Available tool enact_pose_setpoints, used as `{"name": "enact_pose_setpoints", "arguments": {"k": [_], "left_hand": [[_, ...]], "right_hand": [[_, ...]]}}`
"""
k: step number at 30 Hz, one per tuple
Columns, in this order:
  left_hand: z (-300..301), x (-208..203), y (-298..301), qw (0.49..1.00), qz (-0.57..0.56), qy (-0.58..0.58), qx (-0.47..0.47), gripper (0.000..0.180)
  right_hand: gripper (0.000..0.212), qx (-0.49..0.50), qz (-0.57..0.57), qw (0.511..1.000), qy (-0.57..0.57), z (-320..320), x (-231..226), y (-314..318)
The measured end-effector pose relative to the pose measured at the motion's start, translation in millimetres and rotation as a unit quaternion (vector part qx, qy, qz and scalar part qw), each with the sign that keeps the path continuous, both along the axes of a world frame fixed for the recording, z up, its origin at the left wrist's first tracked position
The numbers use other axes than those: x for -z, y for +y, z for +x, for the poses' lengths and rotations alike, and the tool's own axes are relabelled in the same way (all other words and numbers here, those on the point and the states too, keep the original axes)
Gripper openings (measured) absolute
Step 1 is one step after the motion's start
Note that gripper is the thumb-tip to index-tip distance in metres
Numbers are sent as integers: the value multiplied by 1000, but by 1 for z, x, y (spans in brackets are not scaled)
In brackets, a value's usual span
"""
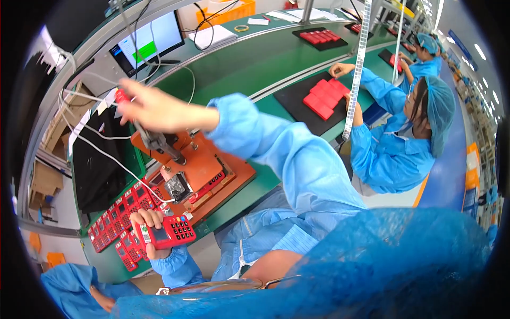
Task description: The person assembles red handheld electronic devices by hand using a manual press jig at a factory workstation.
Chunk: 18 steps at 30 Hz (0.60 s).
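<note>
My left hand (pixel 147 219) is closed round the side of a red handheld card payment terminal (pixel 173 232), its black keypad and small screen facing up. Farther off, my right hand (pixel 151 108) reaches across and grips the red handle (pixel 121 97) of a toggle clamp (pixel 155 139). That clamp is mounted on an orange test fixture (pixel 239 171) on the bench. Within the fixture another red terminal (pixel 215 181) shows partly under the orange plate. Several red terminals (pixel 111 222) lie in rows beside my left hand.
A monitor (pixel 151 42) stands at the back left, with loose cables hanging near it. White cable (pixel 114 159) crosses toward the fixture. To the right, a co-worker (pixel 396 138) handles red parts (pixel 325 98) on a black mat (pixel 295 101). A strip-marked post (pixel 358 69) stands between us.
</note>
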<state>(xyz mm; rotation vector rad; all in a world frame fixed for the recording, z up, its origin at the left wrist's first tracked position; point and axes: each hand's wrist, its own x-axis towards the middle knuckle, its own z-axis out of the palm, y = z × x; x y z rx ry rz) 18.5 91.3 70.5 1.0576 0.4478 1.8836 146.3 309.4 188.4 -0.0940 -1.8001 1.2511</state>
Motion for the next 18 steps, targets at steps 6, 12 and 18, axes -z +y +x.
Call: {"name": "enact_pose_setpoints", "arguments": {"k": [6,12,18], "left_hand": [[-6,-27,-12,992,65,70,-80,49],[93,-109,66,804,291,506,-116,66],[81,-109,100,694,116,702,-107,58]], "right_hand": [[67,19,382,924,-6,75,96,-71],[68,41,217,974,38,87,118,-108],[34,272,-175,943,-82,221,151,-35]]}}
